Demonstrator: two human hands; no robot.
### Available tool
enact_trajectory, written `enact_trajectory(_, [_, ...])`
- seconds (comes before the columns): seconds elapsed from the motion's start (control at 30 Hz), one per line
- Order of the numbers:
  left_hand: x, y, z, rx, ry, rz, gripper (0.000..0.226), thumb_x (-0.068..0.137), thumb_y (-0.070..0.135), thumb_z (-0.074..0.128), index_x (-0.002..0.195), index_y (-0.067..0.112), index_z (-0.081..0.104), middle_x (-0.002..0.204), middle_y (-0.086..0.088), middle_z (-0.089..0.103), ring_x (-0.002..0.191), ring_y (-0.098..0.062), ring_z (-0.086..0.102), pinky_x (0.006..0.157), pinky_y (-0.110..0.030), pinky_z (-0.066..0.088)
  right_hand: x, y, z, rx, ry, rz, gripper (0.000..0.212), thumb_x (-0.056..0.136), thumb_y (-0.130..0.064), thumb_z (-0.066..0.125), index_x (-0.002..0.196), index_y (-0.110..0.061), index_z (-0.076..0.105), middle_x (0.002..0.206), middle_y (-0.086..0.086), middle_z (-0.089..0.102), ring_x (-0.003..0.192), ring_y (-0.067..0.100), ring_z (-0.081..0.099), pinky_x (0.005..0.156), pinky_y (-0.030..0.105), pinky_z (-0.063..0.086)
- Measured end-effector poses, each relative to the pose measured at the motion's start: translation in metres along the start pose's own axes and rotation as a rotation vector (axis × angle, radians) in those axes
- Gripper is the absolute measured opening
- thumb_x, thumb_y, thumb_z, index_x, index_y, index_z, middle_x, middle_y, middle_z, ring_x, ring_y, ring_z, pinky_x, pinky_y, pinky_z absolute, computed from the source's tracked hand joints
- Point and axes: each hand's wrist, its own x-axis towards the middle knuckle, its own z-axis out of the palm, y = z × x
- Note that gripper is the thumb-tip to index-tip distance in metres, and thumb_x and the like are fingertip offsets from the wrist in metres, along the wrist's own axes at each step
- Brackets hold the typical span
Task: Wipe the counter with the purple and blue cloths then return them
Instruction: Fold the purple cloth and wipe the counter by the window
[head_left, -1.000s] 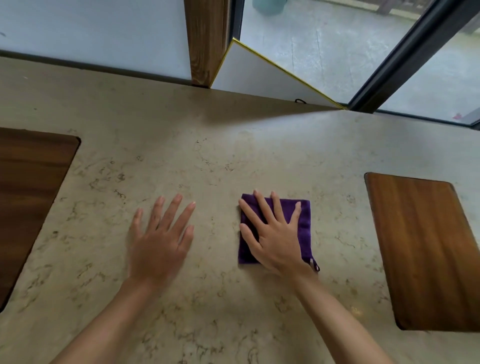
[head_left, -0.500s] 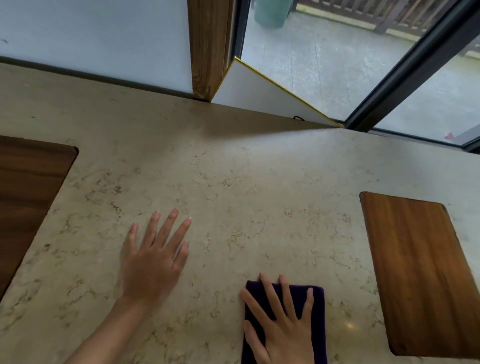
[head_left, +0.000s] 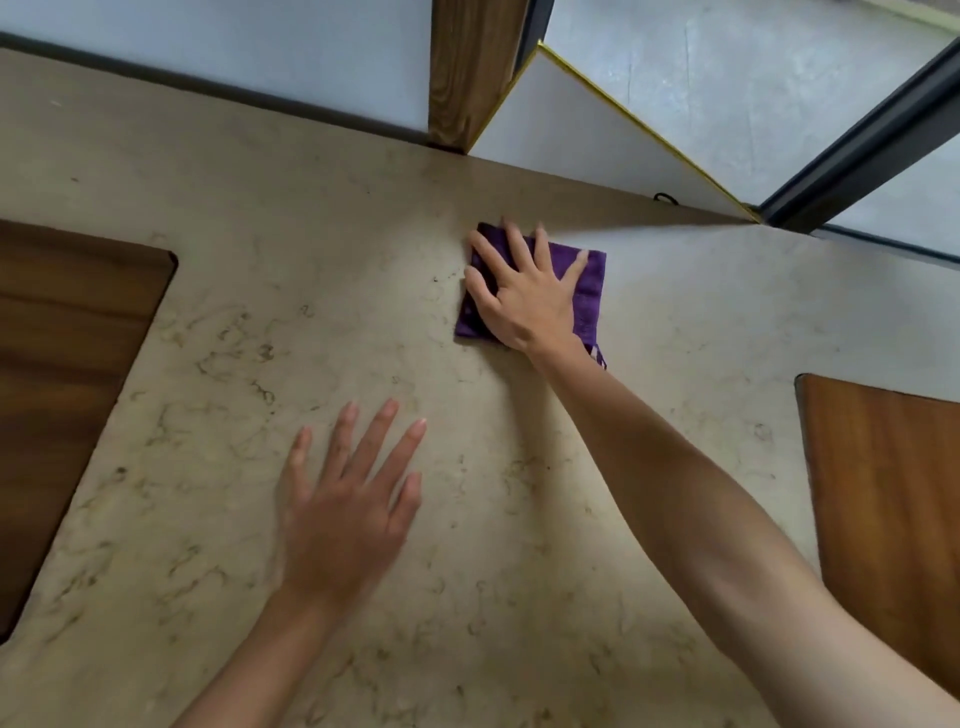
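A folded purple cloth (head_left: 589, 291) lies flat on the beige marble counter (head_left: 311, 234), far out near its back edge. My right hand (head_left: 524, 296) presses down on it with the fingers spread and the arm stretched forward. My left hand (head_left: 348, 514) rests flat on the bare counter, nearer to me and to the left, fingers apart, holding nothing. No blue cloth is in view.
Dark wooden panels are set into the counter at the left (head_left: 62, 364) and the right (head_left: 893, 499). A wooden post (head_left: 467, 67), a white panel with a yellow edge (head_left: 582, 130) and a dark window frame (head_left: 857, 150) stand behind the back edge.
My right hand drew the purple cloth toward me, then pushed it far forward to the counter's back edge. My left hand has stayed flat in about the same place.
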Motion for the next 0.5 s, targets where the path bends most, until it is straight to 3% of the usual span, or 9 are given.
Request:
enact_trajectory(0.2, [0.0, -0.001, -0.002, 0.024, -0.032, 0.012, 0.056, 0.101, 0.05, 0.024, 0.157, 0.042, 0.023, 0.168, 0.008, 0.026, 0.155, -0.024, 0.027, 0.122, -0.059, 0.018, -0.073, -0.017, 0.012, 0.015, 0.018, -0.025, 0.058, 0.099, -0.064, 0.015, 0.155, -0.05, 0.012, 0.17, -0.008, 0.009, 0.157, 0.029, 0.002, 0.113, 0.08, -0.001])
enact_trajectory(0.37, [0.0, -0.001, -0.005, 0.042, -0.084, 0.006, 0.057, 0.101, 0.05, 0.022, 0.157, 0.042, 0.021, 0.168, 0.007, 0.024, 0.155, -0.025, 0.024, 0.123, -0.059, 0.016, -0.23, -0.036, 0.034, 0.018, 0.059, -0.072, 0.057, 0.1, -0.063, 0.03, 0.154, -0.048, 0.023, 0.169, -0.007, 0.018, 0.157, 0.029, 0.012, 0.114, 0.078, 0.008])
enact_trajectory(0.5, [-0.001, 0.004, -0.012, 0.008, -0.106, -0.035, 0.057, 0.099, 0.049, 0.022, 0.156, 0.042, 0.026, 0.167, 0.008, 0.027, 0.155, -0.024, 0.024, 0.122, -0.059, 0.015, -0.359, -0.033, 0.05, -0.083, -0.026, -0.158, 0.065, 0.093, -0.067, 0.037, 0.154, -0.05, 0.022, 0.169, -0.006, 0.019, 0.155, 0.031, 0.019, 0.109, 0.079, 0.018])
